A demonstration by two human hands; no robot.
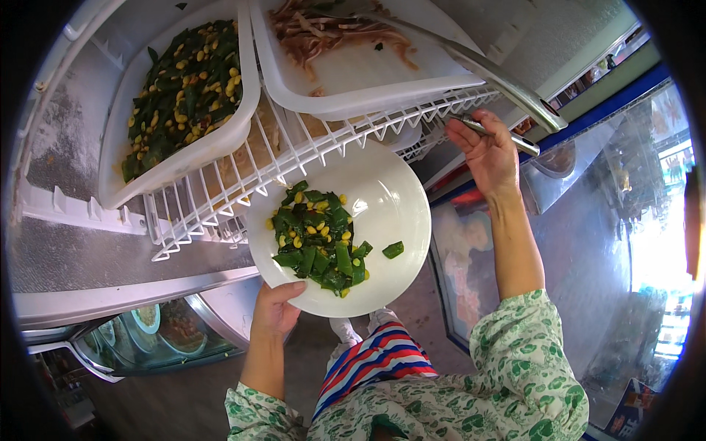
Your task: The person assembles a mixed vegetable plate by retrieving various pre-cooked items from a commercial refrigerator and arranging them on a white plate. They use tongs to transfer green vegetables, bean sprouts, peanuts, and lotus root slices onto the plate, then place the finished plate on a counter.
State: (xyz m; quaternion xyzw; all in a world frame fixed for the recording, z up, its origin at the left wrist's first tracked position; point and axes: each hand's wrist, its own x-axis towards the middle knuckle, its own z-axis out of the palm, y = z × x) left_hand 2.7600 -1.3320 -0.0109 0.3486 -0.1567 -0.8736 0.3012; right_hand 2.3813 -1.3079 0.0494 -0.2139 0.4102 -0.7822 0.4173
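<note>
Already a helping of green vegetables and yellow kernels [320, 239] is seen heaped on the white plate [390, 198], mostly on its left half, with one green piece lying apart toward the right; judged from this, a first serving has been put on the plate while about half of its surface is left bare. The plate is held from below at its near rim by the left hand [276, 309], whose fingers are closed on the edge, and it is kept level just below the front edge of a white wire rack [294, 151]. On that rack two white tubs are carried: the left tub [121, 132], still well filled with the same green and yellow mix, and the right tub [353, 92], in which only a thin layer of pale pinkish-brown strips [323, 33] is left. The right hand [489, 151] is raised beside the right tub and is closed around a slim metal handle [515, 140]; a long metal utensil [478, 66] runs from near that hand into the right tub, though whether it is a second arm of the same tool cannot be told. Nothing from the right tub is seen on the plate yet, so that part is judged as still to be done. The vegetables look glossy, cut into short flat pieces, loosely piled and moist.
</note>
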